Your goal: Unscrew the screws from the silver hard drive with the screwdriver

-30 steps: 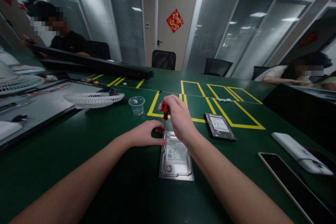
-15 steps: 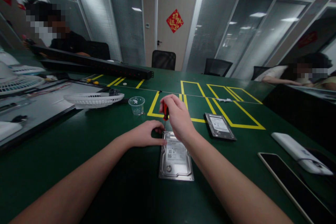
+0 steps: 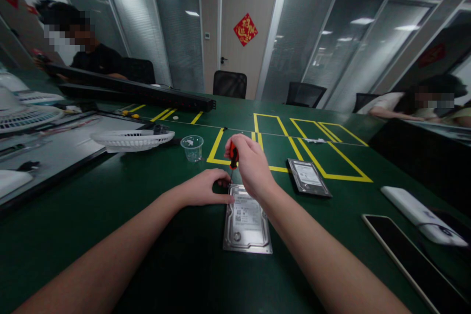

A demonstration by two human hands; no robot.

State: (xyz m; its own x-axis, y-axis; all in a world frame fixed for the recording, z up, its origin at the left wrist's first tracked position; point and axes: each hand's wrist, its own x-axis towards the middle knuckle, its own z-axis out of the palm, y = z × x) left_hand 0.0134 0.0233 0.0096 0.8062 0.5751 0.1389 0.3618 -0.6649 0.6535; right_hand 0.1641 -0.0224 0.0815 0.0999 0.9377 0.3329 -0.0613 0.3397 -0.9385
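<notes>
A silver hard drive lies flat on the green table in front of me, its white label facing up. My left hand grips the drive's far left corner, with the thumb on top and the fingers curled by the edge. In my closed right hand is a red and black screwdriver, held nearly upright. Its thin shaft reaches down to the drive's far left corner, close to my left fingertips. Whether the tip sits in a screw is too small to tell.
A second hard drive lies to the right, near yellow tape outlines. A clear plastic cup and a white fan grille stand left. At right are a phone and a white device. People sit at both far sides.
The screwdriver handle looks slightly turned in my right hand, which has shifted a little. My left hand and the hard drive stay in place.
</notes>
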